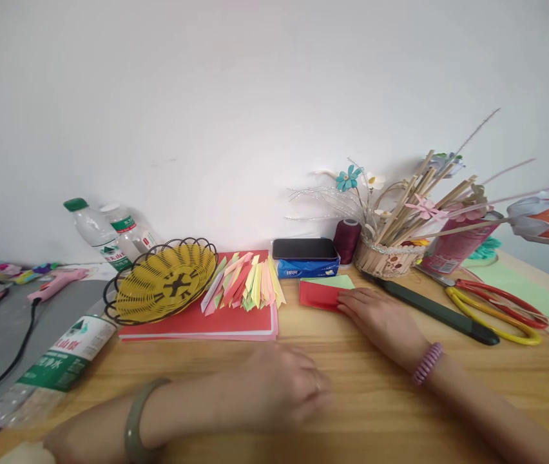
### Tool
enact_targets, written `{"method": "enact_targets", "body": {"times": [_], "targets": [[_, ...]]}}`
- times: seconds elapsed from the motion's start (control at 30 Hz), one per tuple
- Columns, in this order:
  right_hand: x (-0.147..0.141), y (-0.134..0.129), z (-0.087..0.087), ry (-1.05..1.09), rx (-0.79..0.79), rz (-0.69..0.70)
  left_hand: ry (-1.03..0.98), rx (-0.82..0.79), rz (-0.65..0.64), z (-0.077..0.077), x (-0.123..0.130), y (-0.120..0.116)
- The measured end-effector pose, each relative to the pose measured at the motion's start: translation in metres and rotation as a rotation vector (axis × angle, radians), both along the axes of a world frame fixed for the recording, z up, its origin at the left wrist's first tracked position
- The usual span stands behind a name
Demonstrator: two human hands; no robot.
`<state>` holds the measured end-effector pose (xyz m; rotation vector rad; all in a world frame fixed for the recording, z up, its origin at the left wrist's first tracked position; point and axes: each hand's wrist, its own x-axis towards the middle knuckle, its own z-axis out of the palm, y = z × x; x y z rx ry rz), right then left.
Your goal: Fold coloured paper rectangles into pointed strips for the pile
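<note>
My right hand (378,316) is at the right end of a small red paper piece (317,294), its fingers together over the paper's edge and the thumb hidden. A light green paper piece (335,281) shows just behind the red one. Nearer to me, my left hand (288,386) is above the wooden table (366,412), smeared by motion; its fingers look curled, but I cannot make out whether anything is in them. Folded strips of coloured paper (245,281) lie in a fan on red sheets (197,327), beyond my left hand.
A yellow woven basket (165,283) rests on the sheets' left part. Plastic bottles (62,354) lie and stand at left, near a pink glue gun (59,281). A phone (305,249) tops a blue box (308,267). Right are a thread spool (346,240), dark green tool (441,312) and scissors (491,309).
</note>
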<state>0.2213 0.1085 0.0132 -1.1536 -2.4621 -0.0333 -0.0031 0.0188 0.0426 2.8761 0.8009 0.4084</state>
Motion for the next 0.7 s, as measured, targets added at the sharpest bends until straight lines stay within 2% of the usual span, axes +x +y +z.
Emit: {"method": "enact_targets", "body": {"times": [0.03, 0.13, 0.2, 0.27, 0.33, 0.4, 0.5, 0.7], "targets": [[0.001, 0.000, 0.001, -0.008, 0.000, -0.008, -0.012, -0.083, -0.050, 0.000, 0.008, -0.002], [0.003, -0.001, 0.003, -0.001, 0.012, -0.045, -0.048, -0.219, -0.044, -0.004, 0.028, 0.002], [0.004, 0.000, 0.000, 0.013, 0.019, -0.036, -0.069, -0.141, 0.064, -0.008, 0.036, 0.011], [0.004, 0.002, -0.005, 0.026, 0.007, -0.005, -0.087, -0.076, 0.255, -0.009, 0.037, 0.025], [0.004, 0.004, -0.011, 0.042, -0.018, 0.014, -0.110, -0.051, 0.399, -0.007, 0.033, 0.039], [0.004, 0.006, -0.015, 0.064, -0.043, 0.014, -0.123, -0.039, 0.489, -0.004, 0.028, 0.051], [0.002, 0.007, -0.013, 0.097, -0.083, 0.004, -0.119, -0.046, 0.477, -0.002, 0.021, 0.064], [-0.001, -0.012, 0.009, 0.149, -0.155, 0.083, -0.145, -0.098, 0.441, -0.011, 0.014, 0.069]]}}
